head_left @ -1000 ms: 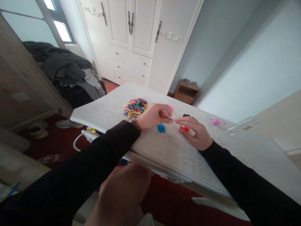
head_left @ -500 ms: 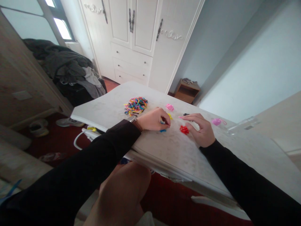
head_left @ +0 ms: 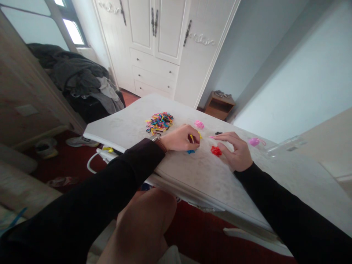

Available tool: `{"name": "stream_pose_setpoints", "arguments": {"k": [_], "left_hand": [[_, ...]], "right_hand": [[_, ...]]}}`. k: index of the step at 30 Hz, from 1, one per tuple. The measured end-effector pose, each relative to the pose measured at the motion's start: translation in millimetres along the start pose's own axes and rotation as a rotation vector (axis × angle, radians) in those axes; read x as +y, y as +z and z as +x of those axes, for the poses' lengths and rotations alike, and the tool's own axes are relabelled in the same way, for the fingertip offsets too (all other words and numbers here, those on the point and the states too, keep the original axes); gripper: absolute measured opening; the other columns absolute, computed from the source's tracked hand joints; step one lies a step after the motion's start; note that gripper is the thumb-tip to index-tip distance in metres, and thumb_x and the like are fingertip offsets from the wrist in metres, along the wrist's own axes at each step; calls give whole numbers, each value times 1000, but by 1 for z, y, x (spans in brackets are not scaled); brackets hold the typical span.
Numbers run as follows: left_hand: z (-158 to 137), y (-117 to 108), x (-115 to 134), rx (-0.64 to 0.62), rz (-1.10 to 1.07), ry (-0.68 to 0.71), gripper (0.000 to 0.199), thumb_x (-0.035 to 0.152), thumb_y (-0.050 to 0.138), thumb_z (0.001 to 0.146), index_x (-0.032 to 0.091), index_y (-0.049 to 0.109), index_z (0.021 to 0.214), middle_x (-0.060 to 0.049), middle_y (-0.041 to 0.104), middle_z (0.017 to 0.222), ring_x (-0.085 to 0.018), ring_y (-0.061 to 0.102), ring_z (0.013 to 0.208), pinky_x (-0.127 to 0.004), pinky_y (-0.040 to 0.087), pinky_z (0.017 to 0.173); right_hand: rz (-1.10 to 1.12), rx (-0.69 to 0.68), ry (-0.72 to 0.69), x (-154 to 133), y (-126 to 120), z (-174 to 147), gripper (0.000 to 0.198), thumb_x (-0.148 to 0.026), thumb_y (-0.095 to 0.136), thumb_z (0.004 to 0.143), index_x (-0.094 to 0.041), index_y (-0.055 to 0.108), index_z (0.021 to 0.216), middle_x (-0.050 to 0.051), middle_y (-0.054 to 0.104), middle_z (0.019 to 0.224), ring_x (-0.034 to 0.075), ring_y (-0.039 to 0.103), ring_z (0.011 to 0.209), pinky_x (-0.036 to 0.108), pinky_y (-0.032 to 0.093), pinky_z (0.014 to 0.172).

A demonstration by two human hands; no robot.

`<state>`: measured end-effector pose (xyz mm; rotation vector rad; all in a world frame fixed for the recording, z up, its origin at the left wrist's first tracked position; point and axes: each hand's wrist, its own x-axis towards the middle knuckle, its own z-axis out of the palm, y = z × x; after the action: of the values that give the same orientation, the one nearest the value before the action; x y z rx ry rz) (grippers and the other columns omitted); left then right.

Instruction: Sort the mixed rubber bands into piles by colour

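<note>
My left hand (head_left: 181, 138) is closed in a pinch over the table, with a thin yellow rubber band (head_left: 191, 138) showing inside the curl of its fingers. Just beneath it lies a small blue pile (head_left: 191, 151), partly covered by the hand. A yellow pile (head_left: 200, 135) peeks out past the knuckles. My right hand (head_left: 233, 149) rests on the tabletop, fingers stretched out and apart, holding nothing visible. Its thumb is beside a red pile of bands (head_left: 216, 150); a black pile (head_left: 218, 133) sits behind its fingers. Farther back is a pink pile (head_left: 199, 124).
A large mixed heap of coloured bands (head_left: 160, 123) lies left on the white table (head_left: 198, 179). At the right are a purple item with a loop (head_left: 254, 142) and a clear plastic container (head_left: 286, 145). A white wardrobe (head_left: 156, 73) stands behind the table.
A yellow band now shows within my left hand's curled fingers, and more of the blue pile is visible below. My right hand has hardly moved.
</note>
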<state>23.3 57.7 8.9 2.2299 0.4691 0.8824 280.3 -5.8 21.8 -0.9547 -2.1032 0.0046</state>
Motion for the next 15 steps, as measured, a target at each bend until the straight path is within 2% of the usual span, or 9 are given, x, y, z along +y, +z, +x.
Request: {"name": "stream_pose_setpoints", "arguments": {"k": [4, 9, 15], "left_hand": [[0, -2, 1, 67, 35, 43, 9, 13, 69, 80, 11, 77, 75, -7, 76, 77, -15, 70, 73, -24, 55, 74], [0, -1, 1, 44, 47, -15, 9, 10, 68, 79, 11, 77, 76, -6, 76, 75, -13, 70, 68, -22, 54, 68], [0, 0, 0, 50, -63, -29, 7, 14, 70, 79, 11, 75, 75, -5, 74, 71, -12, 67, 64, -20, 51, 61]], "right_hand": [[4, 5, 0, 0, 0, 0, 20, -18, 65, 92, -25, 80, 104, 7, 82, 103, 27, 74, 100, 49, 59, 93], [0, 5, 4, 0, 0, 0, 19, -17, 66, 92, -25, 80, 103, 7, 82, 102, 27, 73, 100, 49, 58, 93], [3, -3, 27, 0, 0, 0, 18, -21, 65, 93, -25, 80, 102, 7, 82, 102, 28, 73, 100, 50, 58, 93]]}}
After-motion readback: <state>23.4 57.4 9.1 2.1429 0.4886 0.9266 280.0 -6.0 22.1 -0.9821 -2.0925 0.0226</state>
